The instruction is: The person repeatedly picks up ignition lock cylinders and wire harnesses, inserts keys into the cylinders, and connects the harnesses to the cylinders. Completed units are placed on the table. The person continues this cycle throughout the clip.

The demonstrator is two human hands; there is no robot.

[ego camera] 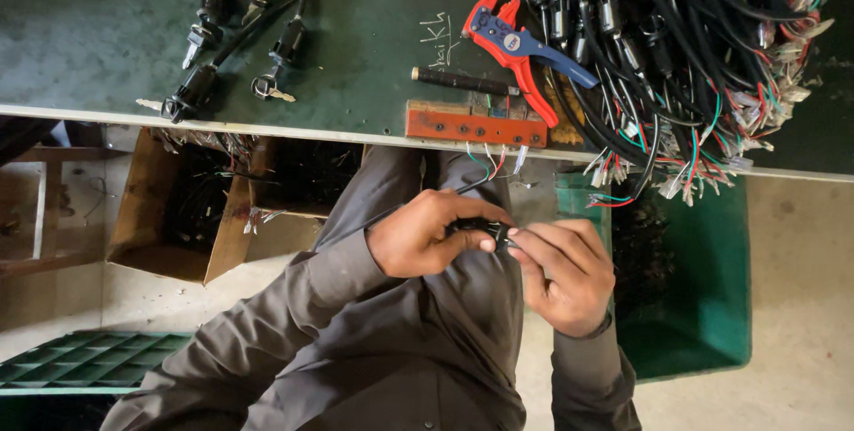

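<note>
On the green bench, the red and blue wire stripper lies beside a heap of wired switches, well apart from my hands. My left hand and right hand both clamp a small black switch over my lap; its long axis runs hand to hand, its cable rising benchward.

A small black switch body with a black cable is gripped between both hands below the table's near edge, over the lap; its cable runs up toward that edge and ends in thin red, green and white wires with pale tips. The left hand wraps around its left part; the right hand pinches its right end with the fingertips.
</note>
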